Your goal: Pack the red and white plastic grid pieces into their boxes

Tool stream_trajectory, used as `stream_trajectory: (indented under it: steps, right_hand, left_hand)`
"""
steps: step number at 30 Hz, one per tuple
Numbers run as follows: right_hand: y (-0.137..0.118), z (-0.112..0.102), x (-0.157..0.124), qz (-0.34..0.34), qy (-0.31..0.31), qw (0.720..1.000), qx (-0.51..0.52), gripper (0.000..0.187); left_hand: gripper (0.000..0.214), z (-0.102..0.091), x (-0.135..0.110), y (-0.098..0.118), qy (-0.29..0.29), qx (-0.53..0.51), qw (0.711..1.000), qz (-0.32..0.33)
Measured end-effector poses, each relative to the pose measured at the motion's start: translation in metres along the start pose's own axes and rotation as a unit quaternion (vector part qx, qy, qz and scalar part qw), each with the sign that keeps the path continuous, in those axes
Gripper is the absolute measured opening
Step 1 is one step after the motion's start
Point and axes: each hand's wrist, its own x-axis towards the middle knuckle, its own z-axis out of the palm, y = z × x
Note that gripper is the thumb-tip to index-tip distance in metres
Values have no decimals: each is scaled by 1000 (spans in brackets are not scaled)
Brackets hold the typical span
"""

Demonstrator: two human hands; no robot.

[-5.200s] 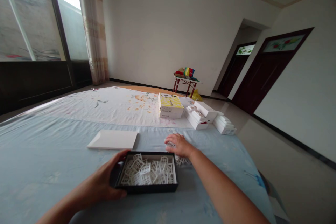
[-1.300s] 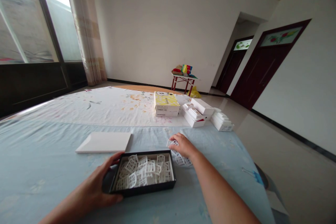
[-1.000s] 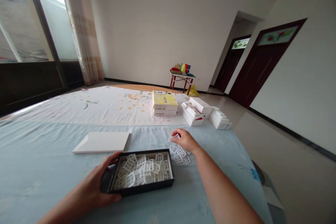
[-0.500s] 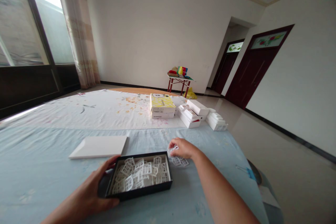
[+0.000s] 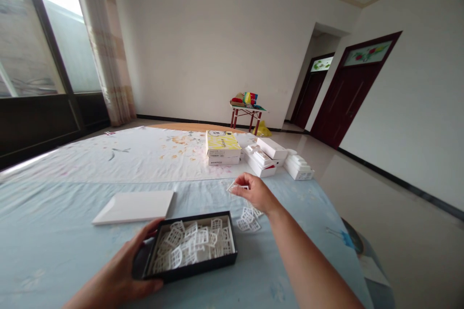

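A black shallow box (image 5: 192,270) on the blue cloth holds several small white plastic lattice pieces (image 5: 192,244). My left hand (image 5: 126,273) grips the box's left end, thumb on the near rim. My right hand (image 5: 253,193) hovers above the cloth beyond the box's right corner, fingers pinched on one white lattice piece (image 5: 235,186). A few loose lattice pieces (image 5: 248,219) lie on the cloth just under that hand.
A flat white lid (image 5: 134,206) lies left of the box. Farther back sit a yellow-topped box (image 5: 222,147), white boxes (image 5: 266,157) and a white stack (image 5: 299,168). The table's right edge drops to a tiled floor; a small red table (image 5: 246,116) stands by the wall.
My right hand has lifted off the loose pile with one lattice piece pinched in its fingers. My left hand stays on the black box.
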Motion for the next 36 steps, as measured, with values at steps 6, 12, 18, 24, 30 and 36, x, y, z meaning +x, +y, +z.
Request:
stream_trajectory:
  steps: [6,12,18,24,30,36]
  right_hand:
    - [-41,30,-15,-83,-97,992,-8,32]
    - [-11,-8,-6,-33,9,989,-146,35]
    - [44,-47,-22,123,-87,910,-385,55]
    - [52,-32,-33,112,-114,921,-354,66]
    - [44,-18,-29,88,-159,930,-320,49]
    - [38,-18,-29,76,-184,924,-325,65]
  left_hand:
    - [93,1,1,-4,-15,-9,1000,-6]
    - [92,-2,1,0,-9,16,1000,0]
    - [92,-4,2,5,-30,16,999,-3]
    - [90,-5,2,9,-32,20,999,-11]
    - [91,-1,2,4,-21,-9,1000,-10]
    - [89,1,2,5,-1,-3,1000,-15]
